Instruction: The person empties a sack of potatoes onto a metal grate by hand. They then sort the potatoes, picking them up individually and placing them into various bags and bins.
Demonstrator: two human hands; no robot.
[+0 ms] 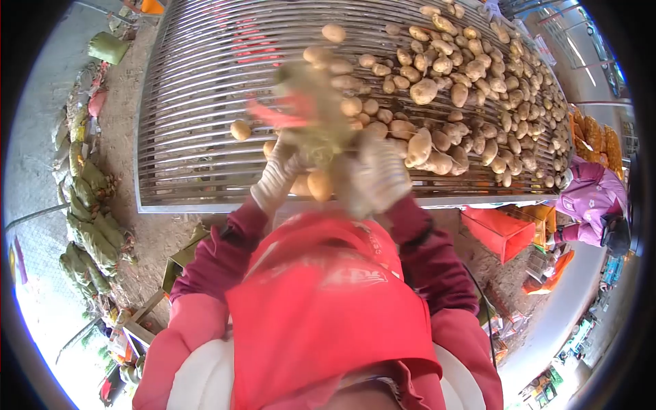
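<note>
1. Through the head camera, I see both gloved hands over the near part of a barred metal rack (195, 123). A greenish-brown, partly red bundle (318, 119) is between and just beyond them, above the bars.

2. My left hand (277, 174) is at the near left side of the bundle, its fingers pointing away from me. I can't tell whether they pinch it or merely touch it. My right hand (383, 171) is by its near right side, too smeared by motion for me to read its fingers.

3. As for progress, I judge the handling to be underway: the bundle is up off the bars, while many potatoes (424, 91) lie loose on them. They crowd the right side and thin out leftward, to one lone potato (240, 130) on the left. How much is done or left, I can't tell.

4. The bundle looks soft and uneven, but blur hides its edges and contents. The potatoes are tan to brown, round to oblong, of mixed sizes, some with darker patches. One yellowish potato (320, 185) is near the rack's near edge, between my hands.

5. A co-worker (593, 195) in purple is beyond the rack's right end.
</note>
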